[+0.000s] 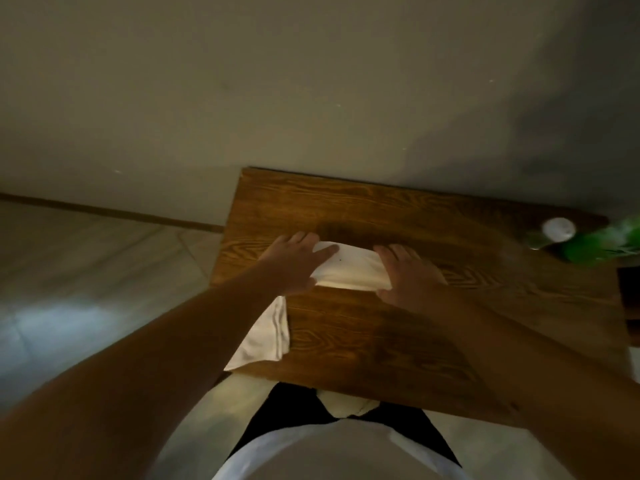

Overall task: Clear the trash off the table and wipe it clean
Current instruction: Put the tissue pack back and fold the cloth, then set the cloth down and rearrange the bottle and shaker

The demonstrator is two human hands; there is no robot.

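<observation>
A white cloth (349,268) lies bunched on the brown wooden table (363,341). One end of it trails back toward the table's near left corner and hangs over the edge. My left hand (294,265) presses on the cloth's left part, fingers spread over it. My right hand (408,275) grips its right end, thumb tucked under the fold. Both hands are near the middle of the table.
A green bottle (599,245) with a white cap (558,229) lies blurred at the table's far right corner. A grey wall runs right behind the table. Pale tiled floor (86,271) spreads out to the left. A dark object (630,292) sits at the right edge.
</observation>
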